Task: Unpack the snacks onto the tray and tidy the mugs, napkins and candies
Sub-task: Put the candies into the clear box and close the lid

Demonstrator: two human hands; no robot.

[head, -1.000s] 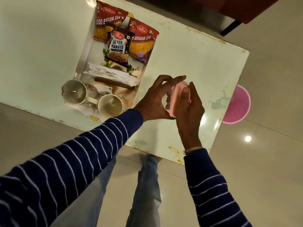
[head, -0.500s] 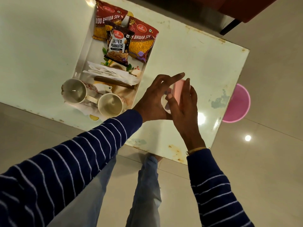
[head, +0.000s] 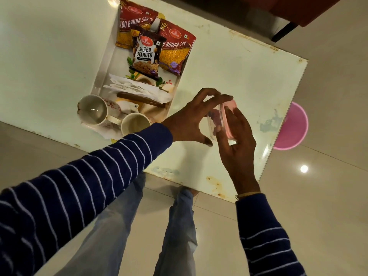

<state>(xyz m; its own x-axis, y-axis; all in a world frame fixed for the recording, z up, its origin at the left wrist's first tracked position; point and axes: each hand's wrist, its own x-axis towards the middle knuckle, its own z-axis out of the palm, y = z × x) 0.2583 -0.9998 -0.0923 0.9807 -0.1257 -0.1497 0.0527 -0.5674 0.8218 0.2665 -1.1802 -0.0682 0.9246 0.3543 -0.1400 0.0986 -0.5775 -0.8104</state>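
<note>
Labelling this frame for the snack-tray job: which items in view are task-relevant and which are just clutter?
Task things:
- tray
- salted peanuts packet
- two bhujia sev packets
- napkins
- two mugs
- clear container with pink lid, held on its side between left hand and right hand

Lying about:
- pink bucket on the floor
- red chair

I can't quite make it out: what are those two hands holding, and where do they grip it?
A small clear container with a pink lid, tipped on its side. The left hand cups its clear body; the right hand presses on the lid.
</note>
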